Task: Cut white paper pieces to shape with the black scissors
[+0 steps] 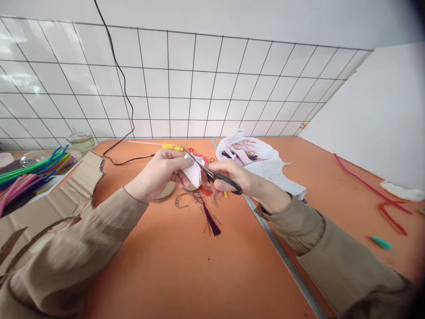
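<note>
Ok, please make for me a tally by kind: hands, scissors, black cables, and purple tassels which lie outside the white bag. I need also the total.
Left hand and right hand: 2
Scissors: 1
Black cable: 1
Purple tassel outside the bag: 1
Total: 5

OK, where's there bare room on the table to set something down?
Widest: the near table, between the left sleeve and metal strip, bare but for a speck. Another: between the white bag and pink stem, on the right. Crowded: around the left hand and right hand, with scraps and a tassel below; far left, with cardboard and coloured stems.
</note>
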### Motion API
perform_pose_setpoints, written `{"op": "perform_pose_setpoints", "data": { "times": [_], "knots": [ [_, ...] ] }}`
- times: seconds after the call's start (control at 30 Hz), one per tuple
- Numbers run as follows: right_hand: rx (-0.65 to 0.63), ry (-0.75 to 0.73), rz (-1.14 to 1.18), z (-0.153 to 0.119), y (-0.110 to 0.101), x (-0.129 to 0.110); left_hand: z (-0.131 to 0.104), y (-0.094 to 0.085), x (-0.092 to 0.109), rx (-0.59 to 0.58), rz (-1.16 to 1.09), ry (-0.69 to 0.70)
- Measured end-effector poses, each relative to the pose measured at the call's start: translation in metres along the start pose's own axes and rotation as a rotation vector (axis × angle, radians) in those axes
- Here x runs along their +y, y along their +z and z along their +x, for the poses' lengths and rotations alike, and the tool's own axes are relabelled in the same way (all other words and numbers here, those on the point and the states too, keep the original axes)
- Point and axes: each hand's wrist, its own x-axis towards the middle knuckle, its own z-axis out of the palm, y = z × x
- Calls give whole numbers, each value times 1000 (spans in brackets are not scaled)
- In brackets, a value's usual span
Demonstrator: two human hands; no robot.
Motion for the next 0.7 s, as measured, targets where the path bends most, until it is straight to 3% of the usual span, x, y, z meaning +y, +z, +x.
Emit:
{"op": "perform_pose_setpoints", "data": {
  "times": [0.27,0.5,0.7],
  "knots": [
    [6,-15,39,6,-2,11,1,-3,0,-20,-39,-19],
    [-22,-12,-19,1,-5,2,1,-16,5,-98,-55,-30],
    [46,50,44,-6,-4,-4,2,-24,12,61,-64,11]
  ]
}}
